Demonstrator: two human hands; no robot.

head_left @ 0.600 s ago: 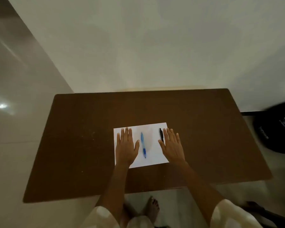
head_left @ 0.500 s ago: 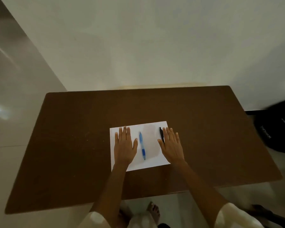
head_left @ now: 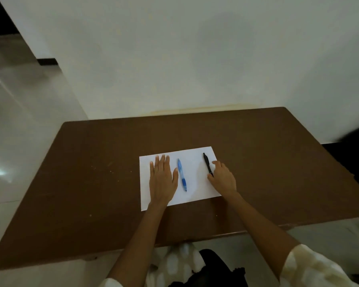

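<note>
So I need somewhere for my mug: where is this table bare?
Bare table left of the paper, right of it, and the far strip toward the wall. Crowded on the paper: left hand flat beside the blue pen, right hand pinching the black pen; a narrow gap between pens.

Matt brown table (head_left: 91, 183), smooth white paper (head_left: 193, 162), glossy blue plastic pen (head_left: 182, 175)

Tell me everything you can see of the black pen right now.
The black pen is slim, dark all over, seemingly plastic. It lies flat on the white paper near its right edge, far end tilted slightly left. The right hand touches its near end with curled fingers; whether it pinches it is unclear.
</note>
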